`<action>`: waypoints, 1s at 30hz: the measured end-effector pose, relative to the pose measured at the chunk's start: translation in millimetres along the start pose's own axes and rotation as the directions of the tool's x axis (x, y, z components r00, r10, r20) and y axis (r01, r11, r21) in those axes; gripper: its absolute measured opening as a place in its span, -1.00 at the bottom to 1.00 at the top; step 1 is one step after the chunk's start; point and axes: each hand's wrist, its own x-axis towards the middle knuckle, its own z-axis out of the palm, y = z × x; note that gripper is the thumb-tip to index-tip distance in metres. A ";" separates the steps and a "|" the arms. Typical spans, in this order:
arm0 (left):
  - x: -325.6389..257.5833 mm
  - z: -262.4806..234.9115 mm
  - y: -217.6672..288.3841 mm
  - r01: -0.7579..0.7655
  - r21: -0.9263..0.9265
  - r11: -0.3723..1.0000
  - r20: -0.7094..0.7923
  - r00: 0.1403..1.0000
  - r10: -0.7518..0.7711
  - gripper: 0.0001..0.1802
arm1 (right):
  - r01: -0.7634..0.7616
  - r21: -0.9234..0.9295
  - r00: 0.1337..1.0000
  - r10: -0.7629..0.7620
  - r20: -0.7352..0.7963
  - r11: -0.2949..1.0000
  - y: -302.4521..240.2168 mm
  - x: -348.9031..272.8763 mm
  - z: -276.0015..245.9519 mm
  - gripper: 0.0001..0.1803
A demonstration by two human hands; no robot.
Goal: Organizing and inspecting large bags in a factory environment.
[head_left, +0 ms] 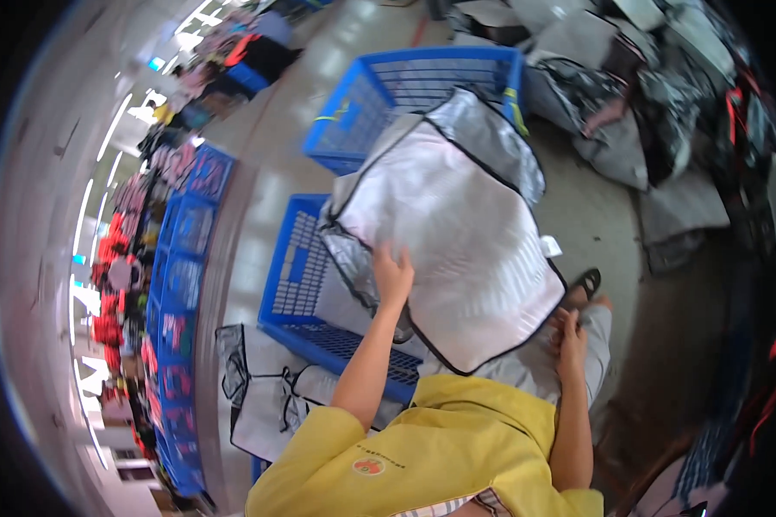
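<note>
A large silvery-white insulated bag or cover (444, 220) with black-bound edges lies spread in front of me, partly across my lap. Its shiny silver side flap (483, 129) folds down at the far end. My left hand (394, 274) rests on its left part, fingers stretched out over the white surface. Just off the near right edge, beside my knee, is my right hand (569, 340). Its fingers are curled together, and whatever they may hold is too small to make out. A small white tag (550, 246) sticks out from the cover's right edge.
Blue plastic baskets stand beyond the cover (440, 59) and at its left (291, 258). More white pieces with black trim (267, 405) lie at lower left. Grey and silver pieces are heaped (612, 103) at far right. Blue crates (177, 276) line the left side.
</note>
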 end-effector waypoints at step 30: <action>177.0 -125.9 -18.9 -0.275 0.575 0.771 0.107 0.959 0.262 -0.68 | 0.007 0.124 0.996 -0.018 0.084 0.992 -14.7 -15.6 18.8 -0.42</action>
